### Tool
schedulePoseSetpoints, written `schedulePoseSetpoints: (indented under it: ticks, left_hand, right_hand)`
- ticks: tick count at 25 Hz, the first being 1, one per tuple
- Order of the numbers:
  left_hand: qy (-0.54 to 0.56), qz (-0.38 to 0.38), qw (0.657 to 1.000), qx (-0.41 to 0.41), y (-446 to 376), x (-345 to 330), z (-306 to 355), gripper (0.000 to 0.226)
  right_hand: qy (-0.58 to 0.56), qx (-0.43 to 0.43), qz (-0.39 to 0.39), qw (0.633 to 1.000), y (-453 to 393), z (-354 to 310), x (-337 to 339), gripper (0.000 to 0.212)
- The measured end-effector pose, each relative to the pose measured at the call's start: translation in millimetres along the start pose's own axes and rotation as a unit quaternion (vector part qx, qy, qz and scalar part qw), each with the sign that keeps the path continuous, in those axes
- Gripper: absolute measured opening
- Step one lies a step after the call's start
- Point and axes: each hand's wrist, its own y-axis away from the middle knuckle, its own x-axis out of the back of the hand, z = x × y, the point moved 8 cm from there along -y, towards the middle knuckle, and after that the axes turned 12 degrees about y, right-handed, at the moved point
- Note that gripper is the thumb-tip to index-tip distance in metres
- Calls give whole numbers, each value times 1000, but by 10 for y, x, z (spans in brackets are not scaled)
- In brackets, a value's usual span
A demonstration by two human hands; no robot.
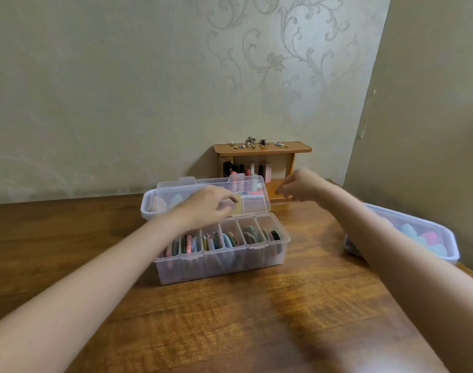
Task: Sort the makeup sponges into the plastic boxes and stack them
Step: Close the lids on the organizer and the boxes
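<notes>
On the wooden table, the left hand pinched a yellow sponge above the divided box, nearer it than the loosely curled right hand.

Bare table lies at 6 o'clock of the divided box. Its raised lid blocks 12 o'clock, with a second box and a small shelf behind. A closed box obstructs 3 o'clock.

Wooden table, small wooden shelf against patterned wallpaper, trinkets on top
</notes>
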Motion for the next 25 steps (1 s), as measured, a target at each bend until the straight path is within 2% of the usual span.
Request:
schedulePoseSetpoints:
  ticks: [1, 3, 5, 7, 9, 12, 14, 15, 17, 19, 20, 22, 25]
  left_hand:
    - [-26, 41, 999, 19, 8, 197, -143, 35]
    - [-94, 96, 987, 84, 35, 500, -458, 45]
    - [-144, 95, 970, 170, 58, 616, -752, 58]
    - [-144, 78, 962, 219, 54, 617, -919, 60]
    - [-99, 90, 969, 207, 14, 621, -897, 52]
    - [-18, 150, 978, 142, 58, 758, -587, 38]
    - [-14, 165, 981, 97, 191, 868, -323, 35]
    - [-13, 144, 986, 86, 280, 882, -207, 32]
    - [-22, 27, 996, 83, 488, 732, -31, 23]
    - [-49, -97, 990, 95, 707, 451, 38, 14]
    - [-60, -124, 985, 101, 794, 339, 35, 11]
    - [-84, -127, 982, 109, 900, 213, 16, 14]
    - [-167, -83, 978, 94, 986, 148, 81, 28]
  right_hand:
    - [-55, -19, 18, 998, -81, 22, 43, 31]
    - [-126, -33, 7, 992, -202, -47, -118, 42]
    - [-183, -50, -22, 982, -292, -80, -392, 57]
    - [-233, -57, -22, 971, -311, -107, -477, 61]
    - [-275, -54, -23, 960, -289, -130, -401, 60]
    - [-288, -53, -47, 955, -172, -177, -221, 63]
    - [-243, -52, -37, 968, -21, -196, -57, 64]
    - [-208, -38, -21, 977, 76, -219, 15, 62]
    - [-77, 43, -29, 996, 303, -353, 22, 51]
    - [81, 135, -100, 982, 573, -475, -250, 40]
    - [137, 157, -119, 971, 680, -470, -387, 40]
    - [179, 176, -94, 963, 793, -458, -487, 49]
    - [206, 195, -37, 958, 877, -519, -487, 56]
